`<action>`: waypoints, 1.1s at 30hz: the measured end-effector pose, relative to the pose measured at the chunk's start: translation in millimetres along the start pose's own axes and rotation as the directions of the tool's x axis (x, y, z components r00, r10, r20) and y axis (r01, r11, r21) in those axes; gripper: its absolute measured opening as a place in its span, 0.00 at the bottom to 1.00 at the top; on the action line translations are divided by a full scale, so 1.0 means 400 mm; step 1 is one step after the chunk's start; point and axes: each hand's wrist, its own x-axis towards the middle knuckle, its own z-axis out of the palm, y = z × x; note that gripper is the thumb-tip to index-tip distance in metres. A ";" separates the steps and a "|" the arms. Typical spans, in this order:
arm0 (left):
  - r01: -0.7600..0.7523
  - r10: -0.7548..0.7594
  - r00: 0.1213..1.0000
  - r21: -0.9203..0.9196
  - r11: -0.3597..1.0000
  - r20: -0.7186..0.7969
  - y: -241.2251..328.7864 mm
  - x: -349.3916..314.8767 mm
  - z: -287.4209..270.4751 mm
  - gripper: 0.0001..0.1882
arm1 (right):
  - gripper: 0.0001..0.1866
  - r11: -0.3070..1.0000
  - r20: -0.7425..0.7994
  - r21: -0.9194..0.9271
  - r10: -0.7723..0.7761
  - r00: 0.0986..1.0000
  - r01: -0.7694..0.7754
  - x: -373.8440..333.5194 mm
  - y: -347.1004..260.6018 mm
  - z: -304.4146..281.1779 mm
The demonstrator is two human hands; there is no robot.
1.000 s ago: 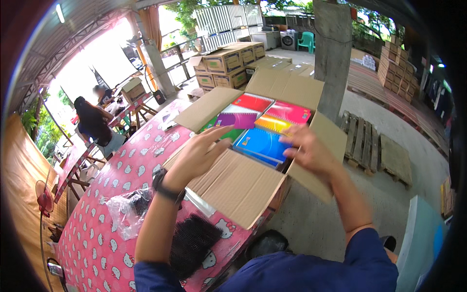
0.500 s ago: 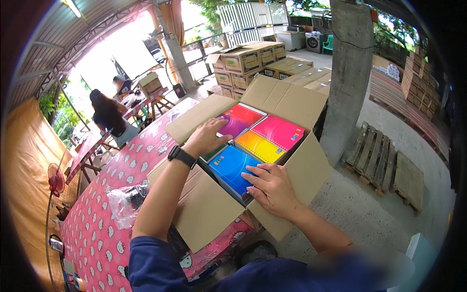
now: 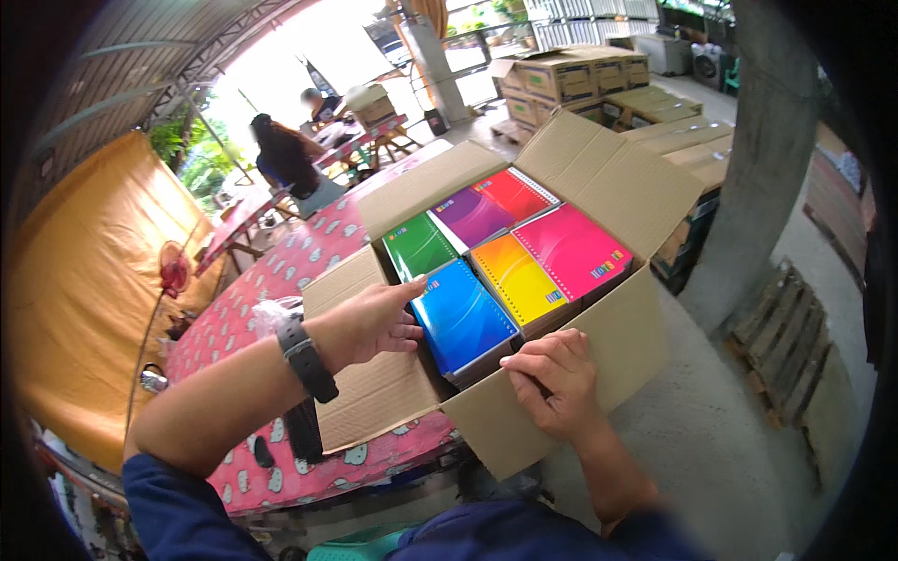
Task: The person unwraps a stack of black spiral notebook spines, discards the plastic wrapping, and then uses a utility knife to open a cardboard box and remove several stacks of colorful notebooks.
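An open cardboard box holds spiral notebooks in stacks with green, purple, red, pink, yellow and blue covers. My left hand is at the left side of the blue notebook stack, its thumb stretched apart from the fingers and lying by the cover's upper left corner. Curled over the near rim of the box, my right hand is closed beside the blue stack's near right corner, with nothing visible in it. A dark watch is on my left wrist.
The table under the box has a pink patterned cover. Cartons are stacked beyond it, and a concrete post stands at the right near wooden pallets. Two people sit at a far table. A red fan is on the left.
My left hand has drawn back from the purple notebook to the blue stack's left side, uncovering the green one. My right hand has left the blue cover for the box rim, fingers curling. The view has shifted.
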 end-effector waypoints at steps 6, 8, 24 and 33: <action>0.178 -0.162 0.981 0.156 0.972 -0.112 0.006 0.083 0.057 0.32 | 0.08 0.988 0.125 0.142 0.042 0.991 -0.060 -0.009 0.017 -0.017; 0.189 -0.183 0.979 0.060 0.980 -0.091 -0.007 0.104 0.092 0.30 | 0.09 0.985 0.124 0.159 0.050 0.991 -0.070 -0.018 0.033 -0.022; 0.076 -0.131 0.986 -0.422 0.903 -0.103 -0.047 0.120 0.172 0.28 | 0.10 0.943 0.158 0.327 0.012 0.987 -0.064 -0.050 0.081 -0.037; 0.045 -0.094 0.991 -0.414 0.909 -0.099 -0.045 0.117 0.175 0.30 | 0.08 0.927 0.151 0.360 0.049 0.987 -0.101 -0.054 0.085 -0.044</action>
